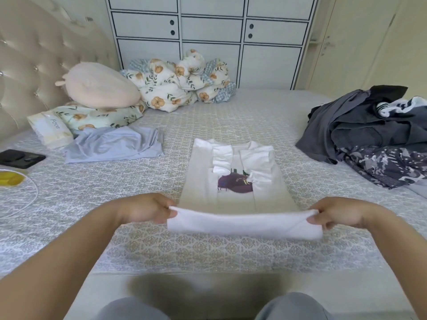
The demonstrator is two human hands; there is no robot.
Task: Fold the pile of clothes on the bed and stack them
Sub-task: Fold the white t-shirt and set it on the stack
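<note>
white t-shirt [233,181] flat mid-bed [161,245], sleeves folded in, left hand [147,207] and right hand [335,212] pinching its lifted bottom hem corners, hands spread apart, dark clothes pile [369,132] far right

Home bedroom: bed [208,250], tufted headboard [34,54], wardrobe [208,31].

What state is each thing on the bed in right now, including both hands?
White t-shirt with purple print: sides and sleeves folded in, bottom hem lifted.
Left hand: pinches the hem's left corner.
Right hand: pinches the hem's right corner.
Light blue garment: lying loosely folded and wrinkled.
Dark grey pile of clothes: unfolded, heaped.
Floral duvet: bunched up.
Black phone: lying flat.
</note>
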